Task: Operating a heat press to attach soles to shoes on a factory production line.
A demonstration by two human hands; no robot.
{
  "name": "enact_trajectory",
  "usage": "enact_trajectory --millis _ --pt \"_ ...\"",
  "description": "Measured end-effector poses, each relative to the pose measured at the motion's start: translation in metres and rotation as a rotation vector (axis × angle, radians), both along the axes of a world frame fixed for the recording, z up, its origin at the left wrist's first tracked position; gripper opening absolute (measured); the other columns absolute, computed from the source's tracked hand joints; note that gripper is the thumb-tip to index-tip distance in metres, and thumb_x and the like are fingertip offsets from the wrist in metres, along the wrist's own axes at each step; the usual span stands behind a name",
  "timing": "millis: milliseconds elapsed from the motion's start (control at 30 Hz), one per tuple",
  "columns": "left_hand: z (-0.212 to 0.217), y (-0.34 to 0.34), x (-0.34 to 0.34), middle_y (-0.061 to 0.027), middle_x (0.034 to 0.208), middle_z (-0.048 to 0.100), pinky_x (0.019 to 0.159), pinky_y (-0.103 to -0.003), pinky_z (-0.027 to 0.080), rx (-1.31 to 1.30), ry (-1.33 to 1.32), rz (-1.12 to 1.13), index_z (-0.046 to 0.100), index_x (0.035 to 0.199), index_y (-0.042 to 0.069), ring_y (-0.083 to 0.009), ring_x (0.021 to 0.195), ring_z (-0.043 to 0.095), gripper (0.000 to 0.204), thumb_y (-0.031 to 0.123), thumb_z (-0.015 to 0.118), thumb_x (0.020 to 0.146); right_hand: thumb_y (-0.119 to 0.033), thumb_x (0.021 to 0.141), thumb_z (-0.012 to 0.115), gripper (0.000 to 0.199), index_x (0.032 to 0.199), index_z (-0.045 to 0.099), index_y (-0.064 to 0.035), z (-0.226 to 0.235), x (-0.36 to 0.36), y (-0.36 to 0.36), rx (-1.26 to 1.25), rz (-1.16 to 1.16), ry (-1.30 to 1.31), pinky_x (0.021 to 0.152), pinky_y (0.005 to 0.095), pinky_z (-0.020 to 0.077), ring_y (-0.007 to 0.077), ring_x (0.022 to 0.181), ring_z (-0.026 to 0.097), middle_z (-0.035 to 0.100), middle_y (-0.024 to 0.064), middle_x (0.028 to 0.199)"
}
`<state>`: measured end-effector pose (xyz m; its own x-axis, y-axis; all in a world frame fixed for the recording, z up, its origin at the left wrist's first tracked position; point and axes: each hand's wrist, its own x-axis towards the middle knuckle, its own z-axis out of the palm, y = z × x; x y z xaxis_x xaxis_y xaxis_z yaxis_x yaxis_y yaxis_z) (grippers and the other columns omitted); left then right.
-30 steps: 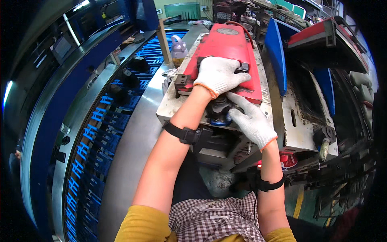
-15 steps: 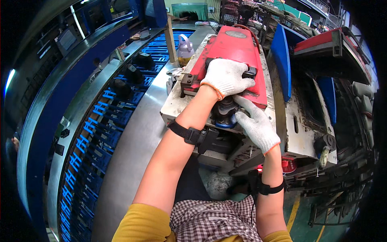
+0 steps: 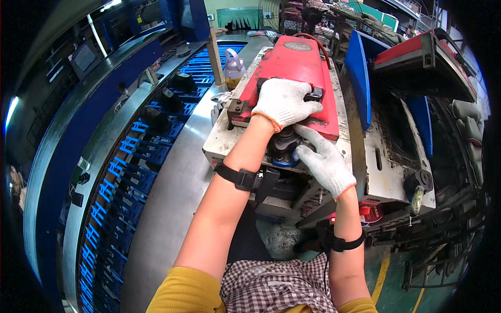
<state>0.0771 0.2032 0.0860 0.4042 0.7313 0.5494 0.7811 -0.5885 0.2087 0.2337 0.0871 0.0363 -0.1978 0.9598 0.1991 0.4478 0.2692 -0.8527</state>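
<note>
A red machine lid (image 3: 295, 60) lies down over a worn white machine box (image 3: 219, 141) in front of me. My left hand (image 3: 284, 104), in a white knit glove with an orange cuff, is closed round the black bar handle (image 3: 314, 94) across the lid. Below the lid's front edge sits a dark round clamp-like fitting (image 3: 283, 143) with a blue lower rim (image 3: 286, 163). My right hand (image 3: 327, 164), gloved the same way, grips it from the right side, forefinger along its top and thumb at the blue part. The fingers' undersides are hidden.
At left runs a conveyor with blue slats (image 3: 128, 141) beside a metal tabletop (image 3: 167, 203). A lilac-topped jug (image 3: 234, 69) stands behind the box's left side. On the right are an upright blue panel (image 3: 360, 78) and a second machine with a raised red lid (image 3: 402, 52).
The view has shifted slightly, so the machine and both hands sit a little further left. Both hands keep their places on the handle and the dark fitting.
</note>
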Motion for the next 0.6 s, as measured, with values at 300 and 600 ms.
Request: enact_trajectory --millis 300,600 --pt "0.0022 -0.0032 0.0001 -0.0138 0.082 0.075 0.073 -0.044 0.058 0.015 0.025 0.021 0.078 0.089 0.013 -0.033 0.081 0.076 0.049 0.062 0.074 0.081 -0.021 0.101 0.062 0.054 0.151 0.056 -0.0033 0.0002 0.0009 0.0006 0.0 0.014 -0.012 0.105 0.0338 0.0505 0.0223 0.116 0.069 0.071 0.0193 0.134" --pt "-0.0013 -0.0013 0.0029 -0.0129 0.079 0.075 0.07 -0.044 0.058 0.054 0.026 0.027 0.078 0.085 0.013 -0.0318 0.078 0.076 0.047 0.06 0.075 0.08 -0.018 0.101 0.062 0.054 0.152 0.055 -0.001 0.0008 0.0022 0.0009 0.034 0.011 -0.059 0.108 0.0336 0.0486 0.0228 0.126 0.066 0.068 0.0192 0.14"
